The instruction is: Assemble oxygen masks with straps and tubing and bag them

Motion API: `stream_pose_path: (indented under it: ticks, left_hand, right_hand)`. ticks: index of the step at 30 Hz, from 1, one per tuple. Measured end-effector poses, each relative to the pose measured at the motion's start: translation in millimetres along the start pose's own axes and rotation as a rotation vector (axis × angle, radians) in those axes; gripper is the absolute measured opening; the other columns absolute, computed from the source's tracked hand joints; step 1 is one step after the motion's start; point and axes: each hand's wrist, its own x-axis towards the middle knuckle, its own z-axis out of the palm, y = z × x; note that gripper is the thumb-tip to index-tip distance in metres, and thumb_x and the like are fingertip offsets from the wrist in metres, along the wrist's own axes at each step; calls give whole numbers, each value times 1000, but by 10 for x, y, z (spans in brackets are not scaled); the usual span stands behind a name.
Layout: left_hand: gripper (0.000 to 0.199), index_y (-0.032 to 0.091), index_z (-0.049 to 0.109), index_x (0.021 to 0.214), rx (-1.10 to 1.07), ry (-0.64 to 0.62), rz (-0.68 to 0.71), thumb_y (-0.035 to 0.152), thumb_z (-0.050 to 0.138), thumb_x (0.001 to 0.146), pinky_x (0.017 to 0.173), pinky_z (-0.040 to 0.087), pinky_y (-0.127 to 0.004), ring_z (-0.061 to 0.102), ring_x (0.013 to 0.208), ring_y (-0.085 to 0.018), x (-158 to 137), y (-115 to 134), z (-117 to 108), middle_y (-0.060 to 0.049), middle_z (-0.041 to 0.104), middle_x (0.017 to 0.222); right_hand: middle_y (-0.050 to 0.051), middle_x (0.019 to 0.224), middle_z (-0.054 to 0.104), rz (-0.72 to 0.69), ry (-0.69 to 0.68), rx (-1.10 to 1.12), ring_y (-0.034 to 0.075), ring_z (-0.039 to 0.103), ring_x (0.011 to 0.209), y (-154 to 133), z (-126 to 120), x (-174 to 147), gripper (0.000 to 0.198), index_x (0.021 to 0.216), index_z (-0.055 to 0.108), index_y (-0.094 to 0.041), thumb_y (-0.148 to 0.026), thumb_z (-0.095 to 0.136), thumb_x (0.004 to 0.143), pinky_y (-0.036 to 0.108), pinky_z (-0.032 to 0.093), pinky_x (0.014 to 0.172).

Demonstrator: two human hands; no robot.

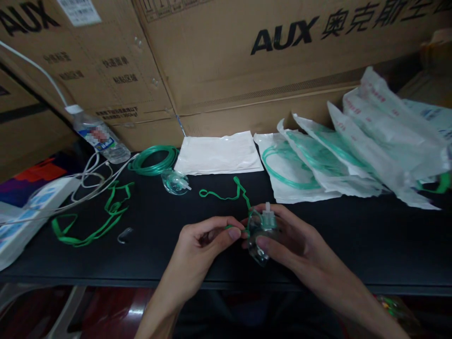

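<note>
My right hand (282,240) is closed round a clear green oxygen mask (258,252), whose pale connector points up and away. At the mask's left edge, my left hand (213,238) pinches a green elastic strap (243,190). The strap's loose part trails over the black table beyond my hands and ends in a small loop. How the strap meets the mask is partly hidden by my fingers. A second clear mask (175,182) lies farther off, against a coil of green tubing (155,159).
Green straps (113,207) and a small clear piece (125,235) lie left. Behind them are a power strip (21,226), white cables and a bottle (102,136). White packets (221,153) and several tubing pouches (289,165) stand at the back, before cardboard boxes (212,56).
</note>
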Motion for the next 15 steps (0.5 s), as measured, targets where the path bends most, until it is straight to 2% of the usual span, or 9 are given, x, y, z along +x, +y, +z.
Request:
stream_pose_path:
  ticks: [8,12,15]
  left_hand:
    - [10,23,83,81,8,-10,-20,30,78,86,69,47,-18,62,75,-12,-3,-19,-11,1,75,78]
    - [11,22,83,81,42,-22,4,29,77,87,67,46,-18,61,72,-11,-3,-6,-4,2,73,74]
    - [9,23,85,81,79,-31,45,24,77,86,71,49,-20,65,75,-13,8,7,6,0,75,78]
  right_hand:
    - [-2,113,72,-20,11,6,13,71,100,13,-17,-5,22,114,63,-31,-30,73,94,23,58,90]
    - [-2,110,72,-36,11,-9,13,71,101,1,-10,-5,22,113,64,-31,-29,73,94,23,58,89]
    - [-1,110,71,-38,19,-34,15,70,98,-12,-3,-16,23,114,65,-30,-31,74,93,25,59,86]
